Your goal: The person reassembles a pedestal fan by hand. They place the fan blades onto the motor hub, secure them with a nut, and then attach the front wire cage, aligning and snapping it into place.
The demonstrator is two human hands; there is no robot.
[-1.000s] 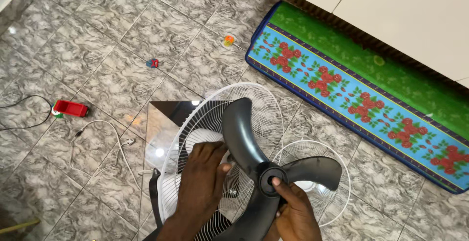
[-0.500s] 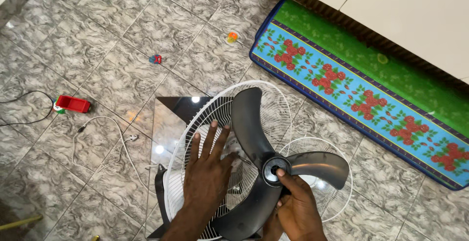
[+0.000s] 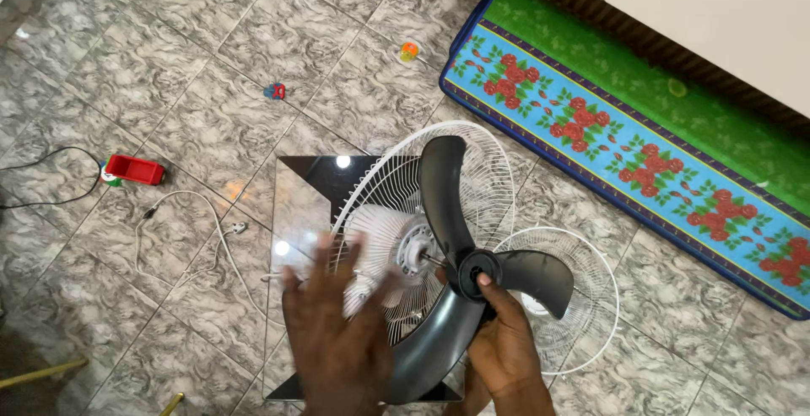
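The right hand point(image 3: 504, 344) comes up from the bottom edge of the view and grips the dark three-bladed fan blade point(image 3: 460, 264) at its hub, the thumb laid across the front of the hub and the other fingers wrapped behind it. The blade is held over the middle of the white rear fan guard point(image 3: 396, 188), one blade pointing up, one out to the right and one down toward the person, with the motor face point(image 3: 415, 251) and its shaft showing just left of the hub. The left hand point(image 3: 337, 332) is motion-blurred; it is spread wide, palm down with fingers splayed and pointing up the frame, held in front of the lower left part of the guard and gripping nothing, and whether it touches the wires cannot be told. The guard stands on the fan's glossy dark square base point(image 3: 308, 192), which lies on the grey marbled tile floor point(image 3: 169, 70). A second white front guard point(image 3: 582, 298) lies flat on the floor just right of the blade, partly behind it. A white cable point(image 3: 202, 239) loops on the tiles to the left, with a small red box point(image 3: 133, 170) further left. A blue, green and red flowered mat point(image 3: 624, 142) lies along the upper right.
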